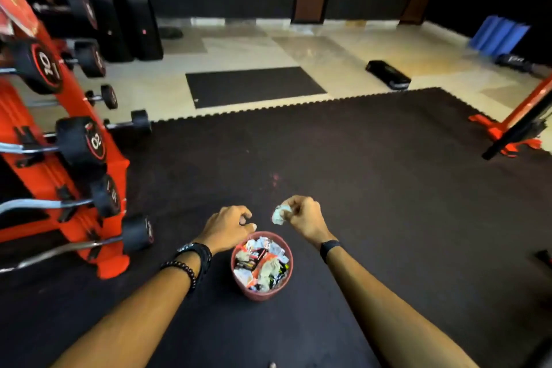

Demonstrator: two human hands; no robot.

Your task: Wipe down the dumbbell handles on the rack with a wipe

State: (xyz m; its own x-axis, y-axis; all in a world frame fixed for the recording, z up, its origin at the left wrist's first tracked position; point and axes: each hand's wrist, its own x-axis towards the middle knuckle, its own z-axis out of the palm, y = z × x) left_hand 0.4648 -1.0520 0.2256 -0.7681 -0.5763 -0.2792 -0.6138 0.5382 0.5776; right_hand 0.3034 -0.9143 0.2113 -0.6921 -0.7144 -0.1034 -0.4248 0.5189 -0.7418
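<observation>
1. The right hand (pixel 301 215) pinches a crumpled white wipe (pixel 279 214), lower centre, just above the full red waste basket (pixel 239 278).
2. The left hand (pixel 228 225) curls empty, nearer the orange dumbbell rack (pixel 98 176) at left.
</observation>
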